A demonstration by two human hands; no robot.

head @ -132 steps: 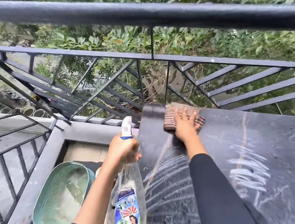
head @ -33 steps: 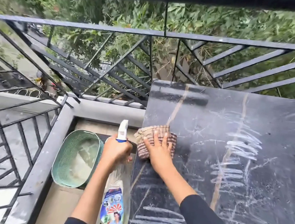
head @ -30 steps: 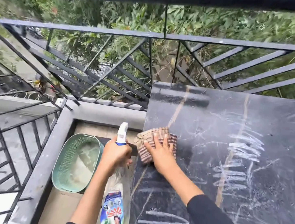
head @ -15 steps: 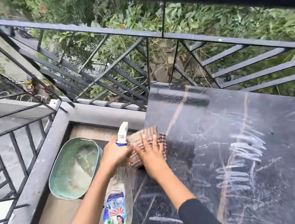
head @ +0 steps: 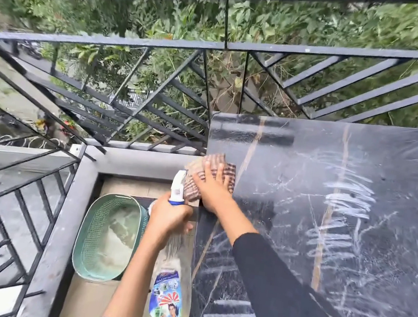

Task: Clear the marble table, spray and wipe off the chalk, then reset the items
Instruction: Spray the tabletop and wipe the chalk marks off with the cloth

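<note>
While the right hand (head: 213, 186) lies flat on a brown striped cloth (head: 217, 158), its fingers (head: 207, 170) straight and spread rather than curled, it presses that cloth against the left edge of the black marble surface (head: 297, 154), about midway along that edge, and part of the cloth hangs out past the edge. Just off the same left edge, nearer the camera, the left hand (head: 170, 216) grips the neck of a clear spray bottle (head: 173, 269), its fingers wrapped tightly round it below the white nozzle (head: 178, 185). The bottle is held beside the surface, not standing on it, with its colourful label (head: 167, 305) facing the camera. White chalk scribbles (head: 346, 202) cover the middle of the surface, fainter chalk streaks (head: 224, 308) run across its near left part, and its far left corner looks dark and glossy. Left of the surface and below its level, a green mesh basket (head: 108, 235) sits on the tiled balcony floor (head: 123, 186), with something pale inside that cannot be made out. Beyond the far edge of the surface stands a black metal railing (head: 285, 48), and green foliage (head: 289, 16) shows through it. Both arms wear black sleeves (head: 291, 291).
</note>
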